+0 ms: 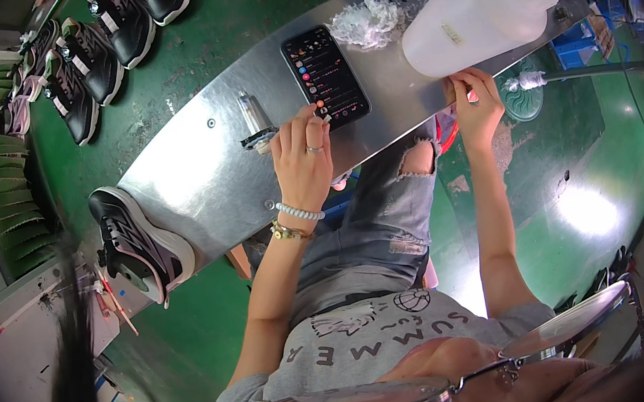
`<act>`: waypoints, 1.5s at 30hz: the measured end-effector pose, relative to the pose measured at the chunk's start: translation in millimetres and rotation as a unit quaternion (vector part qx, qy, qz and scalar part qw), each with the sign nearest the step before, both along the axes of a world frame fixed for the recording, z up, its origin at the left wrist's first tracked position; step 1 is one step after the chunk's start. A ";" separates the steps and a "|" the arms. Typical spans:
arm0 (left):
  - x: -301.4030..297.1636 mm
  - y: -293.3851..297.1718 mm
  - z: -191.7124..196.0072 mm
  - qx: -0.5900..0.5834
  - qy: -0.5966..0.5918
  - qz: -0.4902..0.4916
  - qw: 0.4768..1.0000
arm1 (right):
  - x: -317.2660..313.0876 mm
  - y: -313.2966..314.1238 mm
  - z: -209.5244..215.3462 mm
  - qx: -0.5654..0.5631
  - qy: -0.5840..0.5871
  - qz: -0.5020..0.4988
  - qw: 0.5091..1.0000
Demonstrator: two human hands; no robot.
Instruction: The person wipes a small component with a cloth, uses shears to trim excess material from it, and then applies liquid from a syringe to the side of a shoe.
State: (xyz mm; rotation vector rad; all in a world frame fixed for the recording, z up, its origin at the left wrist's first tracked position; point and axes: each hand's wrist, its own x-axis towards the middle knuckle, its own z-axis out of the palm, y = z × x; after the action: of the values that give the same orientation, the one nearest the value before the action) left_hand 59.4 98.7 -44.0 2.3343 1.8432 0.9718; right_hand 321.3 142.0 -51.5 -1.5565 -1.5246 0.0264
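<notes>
Left hand (300,154), fingers curled close together, touches the near left part of a black rectangular smartphone (328,71) lying mid-surface; whether it grips anything, I cannot tell. Right hand (478,111) bends its fingers at the near edge of the silver metal surface (184,171), just beside a translucent white plastic container (486,14); its grip is unclear. Open metal stretches leftward to a black-and-white sneaker (136,237) at the left end.
</notes>
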 end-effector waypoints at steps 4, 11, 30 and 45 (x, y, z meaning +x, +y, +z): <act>4.6 8.5 -2.5 0.000 -0.045 -0.005 0.999 | -2.6 0.0 1.5 -0.013 -0.004 -0.028 1.000; 8.4 24.1 -7.3 -0.028 -0.067 0.018 0.997 | -2.1 -0.3 -0.5 -0.005 -0.040 -0.018 0.999; -14.8 -19.3 14.4 0.031 -0.145 -0.111 0.983 | -9.9 -19.1 0.7 0.092 -0.069 -0.018 0.993; -24.5 -54.3 44.0 -0.104 -0.296 -0.098 0.945 | -129.6 -78.7 37.5 -0.055 0.199 0.363 0.909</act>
State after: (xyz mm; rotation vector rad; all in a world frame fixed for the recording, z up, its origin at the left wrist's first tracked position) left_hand 34.8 44.4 0.1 1.7892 1.3713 1.2072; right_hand 191.7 63.2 -13.9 -0.9022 -1.6908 0.8154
